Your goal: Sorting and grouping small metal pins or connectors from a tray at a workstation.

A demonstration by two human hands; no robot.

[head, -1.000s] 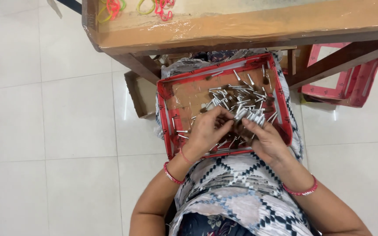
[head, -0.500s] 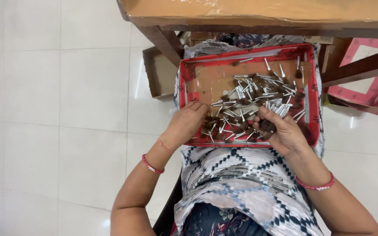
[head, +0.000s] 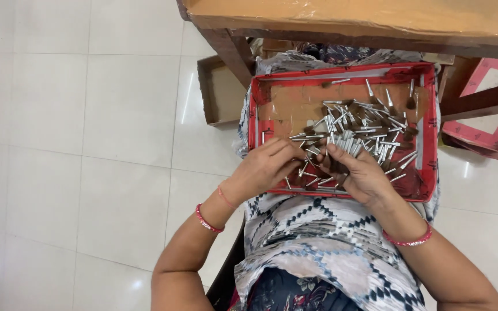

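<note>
Small open cardboard box (head: 221, 92): on the tiled floor, left of the lap. Left hand (head: 263, 167): inside the red tray (head: 341, 74), fingers curled over the near edge of the pile of metal pins (head: 355, 129); grip state cannot be told. Red tray: on the lap, under the wooden surface (head: 364, 20). Right hand (head: 361, 175): in the tray, fingers closed on several pins, touching the pile.

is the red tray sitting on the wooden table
No, the red tray rests on the person's lap, below the wooden table edge.
</note>
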